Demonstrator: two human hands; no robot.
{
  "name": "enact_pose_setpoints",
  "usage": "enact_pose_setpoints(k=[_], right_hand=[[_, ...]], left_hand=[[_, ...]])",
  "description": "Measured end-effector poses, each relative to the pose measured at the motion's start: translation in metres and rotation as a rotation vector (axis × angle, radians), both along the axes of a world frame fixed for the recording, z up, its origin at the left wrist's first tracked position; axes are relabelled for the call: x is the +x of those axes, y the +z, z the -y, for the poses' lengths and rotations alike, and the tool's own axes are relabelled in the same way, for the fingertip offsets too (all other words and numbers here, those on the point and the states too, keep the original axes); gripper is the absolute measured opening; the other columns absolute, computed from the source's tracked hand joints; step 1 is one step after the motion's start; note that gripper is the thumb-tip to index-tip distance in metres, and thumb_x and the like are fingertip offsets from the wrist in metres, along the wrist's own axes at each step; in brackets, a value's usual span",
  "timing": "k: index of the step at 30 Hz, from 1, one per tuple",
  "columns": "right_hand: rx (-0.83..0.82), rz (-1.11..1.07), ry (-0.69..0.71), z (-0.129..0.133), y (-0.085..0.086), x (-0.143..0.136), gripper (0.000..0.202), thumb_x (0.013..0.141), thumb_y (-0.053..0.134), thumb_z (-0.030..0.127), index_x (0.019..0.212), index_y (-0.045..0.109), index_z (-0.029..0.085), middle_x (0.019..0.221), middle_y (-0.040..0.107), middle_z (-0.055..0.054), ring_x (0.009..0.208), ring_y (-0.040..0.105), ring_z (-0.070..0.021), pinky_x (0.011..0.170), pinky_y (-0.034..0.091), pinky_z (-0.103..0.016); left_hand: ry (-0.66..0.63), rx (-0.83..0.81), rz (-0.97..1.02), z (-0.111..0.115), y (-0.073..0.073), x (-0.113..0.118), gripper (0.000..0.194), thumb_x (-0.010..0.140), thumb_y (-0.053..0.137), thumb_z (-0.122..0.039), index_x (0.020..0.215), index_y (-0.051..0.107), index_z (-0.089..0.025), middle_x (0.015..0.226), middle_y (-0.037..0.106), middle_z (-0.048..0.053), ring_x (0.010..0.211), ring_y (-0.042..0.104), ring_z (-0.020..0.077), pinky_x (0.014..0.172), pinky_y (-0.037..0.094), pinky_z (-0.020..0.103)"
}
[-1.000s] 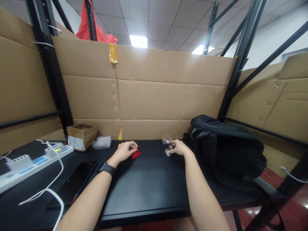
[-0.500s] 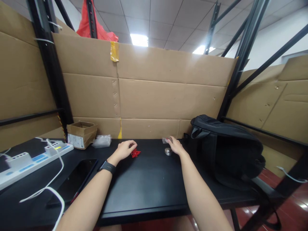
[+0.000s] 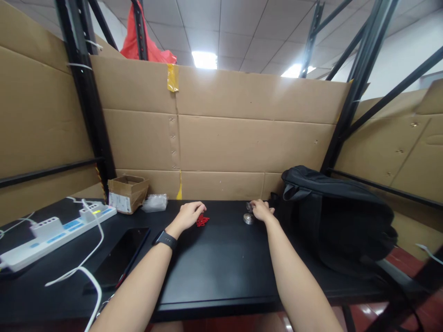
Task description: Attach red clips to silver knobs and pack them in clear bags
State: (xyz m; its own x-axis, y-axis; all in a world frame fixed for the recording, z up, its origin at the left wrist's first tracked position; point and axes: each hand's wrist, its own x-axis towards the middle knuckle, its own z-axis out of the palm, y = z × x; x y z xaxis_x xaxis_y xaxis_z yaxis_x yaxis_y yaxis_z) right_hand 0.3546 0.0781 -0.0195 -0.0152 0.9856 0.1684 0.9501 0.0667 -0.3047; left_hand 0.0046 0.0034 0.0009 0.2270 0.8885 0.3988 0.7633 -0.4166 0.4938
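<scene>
My left hand [image 3: 190, 215], with a dark watch on the wrist, hovers at a small heap of red pieces [image 3: 202, 221] on the black tabletop. Its fingers are loosely bent and apart, and nothing shows between them. On the other side, my right hand [image 3: 262, 210] has its fingertips closed on a small clear plastic bag [image 3: 249, 207]. What the bag contains is too small to make out. A round, shiny metal piece [image 3: 248, 218] lies just in front of that hand, apart from it.
A black backpack [image 3: 332, 216] fills the right side. Leftward are a tablet [image 3: 122, 253], a white power strip [image 3: 62, 235] with cables, an open cardboard box [image 3: 128, 191] and a clear plastic packet [image 3: 154, 203]. Cardboard walls [image 3: 221, 143] and black rack posts surround the table [image 3: 221, 267].
The view has shifted, moving everything slightly rightward in the picture. My right hand has turned a little, and the small clear bag has moved slightly with it. My left hand stays by the red pieces.
</scene>
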Motion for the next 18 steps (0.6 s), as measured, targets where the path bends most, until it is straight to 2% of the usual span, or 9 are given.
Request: enact_pose_setpoints(k=[3,5,11,15,18], right_hand=[[-0.044,-0.035,-0.031,0.005,-0.001,0.011,0.059,0.082,0.056,0.013,0.136,0.055,0.036,0.149,0.047,-0.007,0.135,0.041,-0.0351,0.103,0.036,-0.059],[-0.074,-0.063,-0.03,0.007,-0.002,0.015,0.064,0.079,0.055,0.01,0.137,0.054,0.037,0.146,0.051,-0.006,0.134,0.044,-0.0335,0.105,0.035,-0.058],[-0.008,-0.105,-0.096,0.009,0.003,0.015,0.039,0.086,0.052,0.02,0.12,0.068,0.031,0.129,0.065,-0.007,0.123,0.056,-0.0334,0.102,0.037,-0.055],[0.11,-0.156,-0.139,0.008,0.01,0.01,0.035,0.092,0.047,0.027,0.121,0.067,0.025,0.119,0.07,-0.011,0.115,0.063,-0.0288,0.094,0.046,-0.039],[0.294,-0.291,-0.03,0.01,0.018,-0.006,0.033,0.092,0.049,0.032,0.116,0.068,0.021,0.113,0.072,-0.01,0.106,0.067,-0.0249,0.087,0.049,-0.031]], left_hand=[[-0.005,0.002,-0.009,0.001,0.001,0.0,0.04,0.095,0.037,-0.044,0.093,0.072,-0.025,0.099,0.076,0.001,0.096,0.068,0.0195,0.082,0.046,0.025],[-0.007,0.012,-0.012,0.001,0.001,0.0,0.039,0.095,0.039,-0.044,0.091,0.072,-0.025,0.098,0.077,0.001,0.096,0.069,0.0198,0.081,0.046,0.025],[-0.029,0.071,0.063,0.003,0.004,0.003,0.038,0.095,0.04,-0.042,0.091,0.072,-0.024,0.087,0.076,0.002,0.087,0.07,0.0195,0.077,0.047,0.025],[-0.069,0.1,0.059,0.006,0.005,0.009,0.032,0.094,0.045,-0.041,0.091,0.072,-0.024,0.089,0.076,0.002,0.088,0.069,0.0199,0.078,0.047,0.026],[-0.133,0.112,0.08,0.011,0.005,0.019,0.029,0.094,0.047,-0.04,0.094,0.071,-0.024,0.093,0.076,0.002,0.088,0.069,0.0196,0.082,0.047,0.027]])
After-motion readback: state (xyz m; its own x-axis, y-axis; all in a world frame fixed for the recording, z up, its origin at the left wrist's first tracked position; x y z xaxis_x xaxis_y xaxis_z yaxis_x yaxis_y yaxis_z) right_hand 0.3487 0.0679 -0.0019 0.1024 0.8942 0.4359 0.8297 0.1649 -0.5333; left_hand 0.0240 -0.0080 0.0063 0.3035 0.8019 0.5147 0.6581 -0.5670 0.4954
